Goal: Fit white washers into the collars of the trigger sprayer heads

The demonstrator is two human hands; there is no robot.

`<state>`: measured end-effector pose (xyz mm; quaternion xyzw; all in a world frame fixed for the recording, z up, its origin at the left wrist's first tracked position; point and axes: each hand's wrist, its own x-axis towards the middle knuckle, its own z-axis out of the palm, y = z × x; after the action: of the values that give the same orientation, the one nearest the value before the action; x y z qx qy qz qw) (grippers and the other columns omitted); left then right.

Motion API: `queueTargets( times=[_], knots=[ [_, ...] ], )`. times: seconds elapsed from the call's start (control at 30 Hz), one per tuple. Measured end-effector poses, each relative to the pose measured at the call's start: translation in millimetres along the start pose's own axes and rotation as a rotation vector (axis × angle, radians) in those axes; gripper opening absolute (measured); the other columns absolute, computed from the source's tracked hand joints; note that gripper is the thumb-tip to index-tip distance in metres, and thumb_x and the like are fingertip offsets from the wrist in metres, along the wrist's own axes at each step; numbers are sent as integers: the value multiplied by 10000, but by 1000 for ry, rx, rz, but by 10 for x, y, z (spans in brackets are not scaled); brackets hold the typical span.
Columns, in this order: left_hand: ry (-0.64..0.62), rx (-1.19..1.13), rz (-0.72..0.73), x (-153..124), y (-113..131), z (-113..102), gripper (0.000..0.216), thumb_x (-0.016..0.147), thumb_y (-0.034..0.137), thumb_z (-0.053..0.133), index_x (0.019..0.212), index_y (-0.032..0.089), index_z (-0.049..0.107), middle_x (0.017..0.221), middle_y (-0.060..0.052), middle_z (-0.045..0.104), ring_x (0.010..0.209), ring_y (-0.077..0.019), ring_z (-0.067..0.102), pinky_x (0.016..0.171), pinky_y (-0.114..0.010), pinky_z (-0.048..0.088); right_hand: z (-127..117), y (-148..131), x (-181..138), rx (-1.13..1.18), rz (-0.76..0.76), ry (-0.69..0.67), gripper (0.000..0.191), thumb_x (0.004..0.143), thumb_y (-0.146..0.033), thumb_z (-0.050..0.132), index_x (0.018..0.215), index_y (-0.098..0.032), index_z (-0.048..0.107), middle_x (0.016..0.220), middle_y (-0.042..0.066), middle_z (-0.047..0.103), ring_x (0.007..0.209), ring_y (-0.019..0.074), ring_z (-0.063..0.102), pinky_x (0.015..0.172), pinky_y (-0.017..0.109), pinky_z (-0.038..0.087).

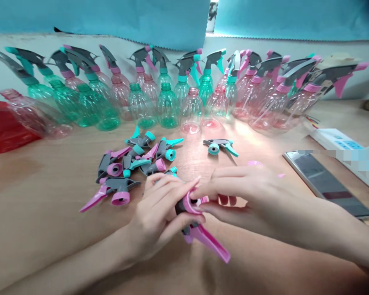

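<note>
My left hand (155, 217) is closed around a grey and pink trigger spray head (209, 243), its pink collar turned toward the right. My right hand (246, 188) has its fingers pinched at the collar's opening, on a small pink piece (203, 199) whose kind is mostly hidden by the fingertips. To the left of my hands lies a pile of loose spray heads, grey with pink or turquoise parts; a pink-collared spray head (119, 190) is nearest. Beyond my right hand, a turquoise and grey spray head (220, 146) lies by itself.
Along the back stand several clear pink and green bottles, some open-topped like the pink bottle (192, 110), others topped with spray heads. A phone (326, 184) lies at right beside a white box (341, 141). A red bag (9, 129) is at far left.
</note>
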<state>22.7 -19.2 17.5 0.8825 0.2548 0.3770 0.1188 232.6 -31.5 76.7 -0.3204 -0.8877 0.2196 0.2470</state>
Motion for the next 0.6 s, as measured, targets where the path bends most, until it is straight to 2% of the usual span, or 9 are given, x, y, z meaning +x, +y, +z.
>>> queueTargets(
  times=[0.07,0.17,0.27,0.33,0.4,0.47,0.53,0.6],
  knots=[
    [8,116,-19,41,-15,-123,395,902,352,560,1259,195,492,957,-51,681,905,-217,607,870,-395,370,-46,-3,-5,-40,-13,61,125,883,-207,564,955,-200,665,874,-1,704,750,99,602,651,211,411],
    [66,315,-88,93,-116,-362,367,850,387,620,1181,235,566,951,-34,689,857,-230,620,917,-434,348,-113,-14,-17,-49,72,129,141,857,-203,584,953,-224,686,866,-10,719,675,87,597,590,205,430],
    [125,436,-196,109,-343,-593,314,855,462,574,1081,253,636,845,-23,681,808,-235,614,904,-453,375,-160,-26,-16,-30,172,123,145,854,-264,585,947,-230,691,808,-11,709,631,88,591,518,201,435],
    [100,515,-280,100,-547,-705,394,847,547,530,1073,249,654,807,-41,681,807,-265,606,871,-483,393,-187,-26,-15,-35,194,107,171,856,-293,580,981,-230,680,775,-12,691,638,95,601,509,204,450],
    [50,587,-336,91,-738,-771,428,838,595,506,1041,256,670,866,-57,705,917,-308,597,857,-493,402,-230,-22,-26,-74,196,78,210,853,-323,583,1033,-247,659,790,-10,679,657,106,614,524,216,476],
    [-21,611,-306,102,-859,-796,422,847,604,482,1023,272,674,978,-57,712,984,-311,590,875,-492,394,-306,-26,-53,-150,188,48,251,838,-373,599,1070,-287,640,833,-9,678,668,120,626,519,229,493],
    [-59,615,-294,156,-871,-785,413,869,576,468,1048,261,665,1077,-65,692,1055,-309,569,910,-491,372,-416,-48,-90,-238,199,58,258,820,-417,618,1061,-329,634,849,-16,679,654,127,634,487,232,492],
    [-88,585,-293,266,-784,-737,400,879,533,487,1084,230,649,1113,-76,675,1084,-292,559,938,-469,357,-541,-79,-128,-294,234,108,253,820,-460,606,1044,-345,626,844,-23,684,609,123,633,461,231,490]
  ],
)
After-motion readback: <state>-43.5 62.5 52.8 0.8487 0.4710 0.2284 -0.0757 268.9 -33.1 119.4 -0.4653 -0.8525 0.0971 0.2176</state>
